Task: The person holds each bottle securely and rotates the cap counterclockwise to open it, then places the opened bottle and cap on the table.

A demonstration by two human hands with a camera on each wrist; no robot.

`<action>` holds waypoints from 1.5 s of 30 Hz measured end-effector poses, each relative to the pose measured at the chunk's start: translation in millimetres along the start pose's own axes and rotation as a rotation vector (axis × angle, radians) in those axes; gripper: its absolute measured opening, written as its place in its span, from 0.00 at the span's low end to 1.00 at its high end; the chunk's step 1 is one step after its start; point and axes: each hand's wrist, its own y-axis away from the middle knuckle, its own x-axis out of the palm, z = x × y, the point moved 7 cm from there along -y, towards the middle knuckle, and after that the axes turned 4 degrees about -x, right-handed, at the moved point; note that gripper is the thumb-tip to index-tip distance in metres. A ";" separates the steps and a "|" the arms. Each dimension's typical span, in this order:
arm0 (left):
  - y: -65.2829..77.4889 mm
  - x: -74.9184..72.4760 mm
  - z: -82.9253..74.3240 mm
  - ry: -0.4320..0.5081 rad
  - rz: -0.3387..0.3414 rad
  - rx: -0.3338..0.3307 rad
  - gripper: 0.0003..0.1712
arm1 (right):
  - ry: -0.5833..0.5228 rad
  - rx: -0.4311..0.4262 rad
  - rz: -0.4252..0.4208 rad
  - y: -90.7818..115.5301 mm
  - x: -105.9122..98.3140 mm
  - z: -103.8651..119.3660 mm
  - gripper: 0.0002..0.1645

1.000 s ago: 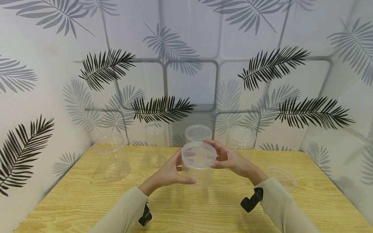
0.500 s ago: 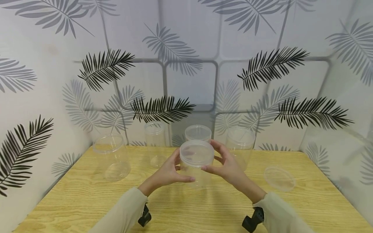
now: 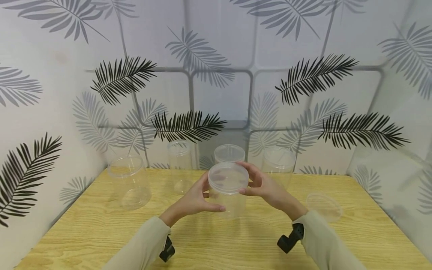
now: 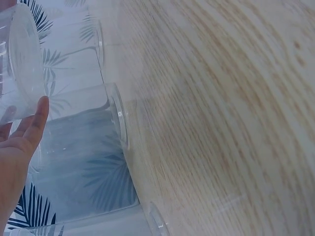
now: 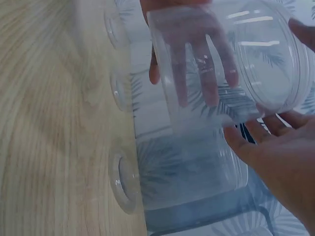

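A clear plastic jar (image 3: 227, 204) with a translucent round lid (image 3: 228, 176) on its top is held up over the middle of the table. My left hand (image 3: 192, 197) grips the jar's body from the left, its thumb across the front. On the other side my right hand (image 3: 266, 185) holds the lid's rim, thumb in front and fingers behind. Through the jar wall (image 5: 197, 78) in the right wrist view, the left fingers show spread along the far side. Only part of the jar (image 4: 27, 59) appears in the left wrist view.
Behind stand a lidded jar (image 3: 230, 152), a narrow tall jar (image 3: 180, 165) and a wide jar (image 3: 278, 163). A jar without a lid (image 3: 131, 187) stands left. A loose round lid (image 3: 324, 207) lies right on the wooden table (image 3: 216, 251), beside my right forearm.
The jar has shifted slightly left from a second ago. My right hand turned around the lid, its thumb swinging left across the front, then came back right. The left hand kept its grip.
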 end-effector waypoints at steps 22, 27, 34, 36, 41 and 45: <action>1.3 -3.0 -3.0 -0.034 -0.037 0.002 0.55 | 0.203 -0.066 -0.298 8.4 4.3 6.9 0.50; 1.1 -2.0 -4.0 -0.033 -0.037 -0.004 0.54 | 0.219 -0.035 -0.364 7.9 5.8 3.8 0.50; -0.7 -1.3 3.1 -0.029 -0.022 -0.013 0.55 | 0.164 -0.046 -0.225 5.0 1.3 0.0 0.47; -3.2 -2.2 10.7 -0.028 -0.020 -0.012 0.56 | 0.079 -0.050 -0.128 2.2 0.1 -1.5 0.46; -7.3 -1.7 23.3 -0.015 0.004 -0.005 0.55 | -0.128 -0.036 0.062 -2.4 -1.9 -4.1 0.46; -7.1 -0.6 24.4 -0.007 0.021 0.002 0.54 | -0.153 -0.027 0.110 -2.1 -1.8 -3.2 0.48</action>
